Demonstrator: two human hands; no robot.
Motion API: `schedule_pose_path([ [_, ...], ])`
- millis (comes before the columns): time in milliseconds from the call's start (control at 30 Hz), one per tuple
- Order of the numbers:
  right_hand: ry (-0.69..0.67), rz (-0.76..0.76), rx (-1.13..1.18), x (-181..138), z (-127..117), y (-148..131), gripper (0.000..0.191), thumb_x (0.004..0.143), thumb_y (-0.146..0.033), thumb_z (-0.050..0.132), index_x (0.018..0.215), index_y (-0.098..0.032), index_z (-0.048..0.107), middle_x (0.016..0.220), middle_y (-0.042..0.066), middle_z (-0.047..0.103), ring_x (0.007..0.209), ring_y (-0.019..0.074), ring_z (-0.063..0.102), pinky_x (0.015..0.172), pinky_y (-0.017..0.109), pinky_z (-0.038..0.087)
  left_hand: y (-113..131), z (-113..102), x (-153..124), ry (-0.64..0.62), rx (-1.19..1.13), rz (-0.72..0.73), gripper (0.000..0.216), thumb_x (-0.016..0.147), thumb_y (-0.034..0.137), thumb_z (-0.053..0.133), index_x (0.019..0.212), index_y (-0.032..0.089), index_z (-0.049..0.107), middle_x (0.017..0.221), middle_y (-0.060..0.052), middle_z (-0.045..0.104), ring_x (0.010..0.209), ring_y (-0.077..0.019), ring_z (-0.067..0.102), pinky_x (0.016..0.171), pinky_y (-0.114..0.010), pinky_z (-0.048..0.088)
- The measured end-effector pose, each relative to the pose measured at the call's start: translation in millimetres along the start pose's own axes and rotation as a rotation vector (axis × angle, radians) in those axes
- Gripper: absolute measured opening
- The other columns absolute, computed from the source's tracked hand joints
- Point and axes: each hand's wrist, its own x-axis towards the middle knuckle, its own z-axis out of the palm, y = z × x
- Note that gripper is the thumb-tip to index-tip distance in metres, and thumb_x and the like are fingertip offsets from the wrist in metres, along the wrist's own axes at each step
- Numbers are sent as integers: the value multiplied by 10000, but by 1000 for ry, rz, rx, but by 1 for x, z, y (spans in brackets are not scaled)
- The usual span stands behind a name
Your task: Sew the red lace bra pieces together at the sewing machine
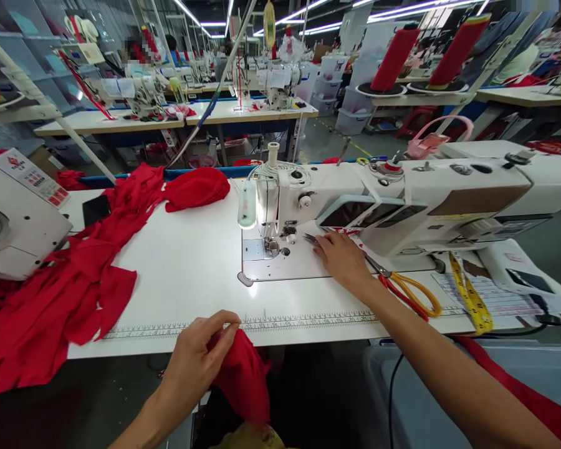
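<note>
My left hand (199,352) is closed at the front edge of the table, pinching a piece of red fabric (245,374) between thumb and fingers. The fabric hangs down over the edge. On the bed of a white sewing machine (303,187), my right hand (341,259) is closed over a small metal tool with a dark pointed tip (310,237). Most of that tool is hidden under my fingers, so its kind does not show. Scissors with orange and red handles (414,293) lie beside my right wrist, their blades partly behind it.
A long heap of red fabric (88,268) covers the left side, beside another machine (19,218). A printed ruler strip (303,321) runs along the front edge. A phone (369,211) is strapped to the machine. At right lie a yellow measuring tape (470,296) and papers; below, a grey bin (378,374).
</note>
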Motion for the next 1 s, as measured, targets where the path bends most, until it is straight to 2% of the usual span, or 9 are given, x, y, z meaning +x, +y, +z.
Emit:
schedule_pose_path([
  [167,-34,60,68,-10,-7,-10,305,994,-135,341,1039,-82,638,1087,237,641,1048,339,585,763,394,465,-10,-2,-6,38,14,-10,289,966,485,511,1024,285,712,882,-20,699,824,-201,594,724,-281,436],
  [267,-116,21,286,-48,-23,-38,291,1055,-229,276,1048,-173,562,876,79,649,782,203,614,676,295,458,-16,0,-8,80,37,28,267,966,471,525,1026,299,719,892,-6,712,836,-193,614,730,-276,456],
  [333,-377,-30,821,-82,-33,-63,315,1087,-337,219,1016,-220,502,749,-11,575,650,148,537,597,244,423,-20,1,-8,112,43,68,258,973,463,521,1025,306,720,885,6,714,821,-180,619,714,-266,465],
  [367,-517,-63,988,-98,-36,-76,303,1084,-411,272,981,-230,492,746,-29,553,645,134,501,588,233,407,-21,2,-7,125,47,89,254,977,458,521,1024,307,719,880,10,714,813,-174,620,705,-261,469],
  [467,-668,-35,1131,-129,-37,-108,332,1045,-481,415,833,-226,442,702,-55,473,631,114,390,561,235,314,-24,4,-5,135,73,138,241,990,440,521,1036,308,717,896,17,722,817,-161,624,695,-246,484],
  [600,-669,36,1146,-135,-27,-126,370,1040,-485,397,785,-218,432,692,-49,474,630,118,377,557,263,259,-21,6,-5,135,86,185,243,1004,432,514,1063,309,716,911,20,734,811,-151,626,683,-232,502],
  [800,-613,56,1189,-131,-15,-131,382,1038,-509,386,824,-216,503,686,-46,495,632,123,414,574,268,266,-20,9,-8,131,48,202,229,998,432,529,1065,319,717,936,25,735,881,-160,612,744,-239,504],
  [900,-575,51,1209,-131,-12,-129,392,1039,-502,382,802,-214,503,686,-42,499,638,124,427,585,267,279,-19,9,-7,92,-6,139,246,995,464,523,1044,311,708,928,24,718,887,-159,596,758,-239,486],
  [1000,-580,47,1250,-129,-16,-125,389,1041,-493,378,786,-215,474,701,-43,493,645,121,417,588,259,291,-15,7,-4,14,-96,32,312,1005,521,475,1016,275,667,851,22,667,741,-133,549,643,-224,430],
])
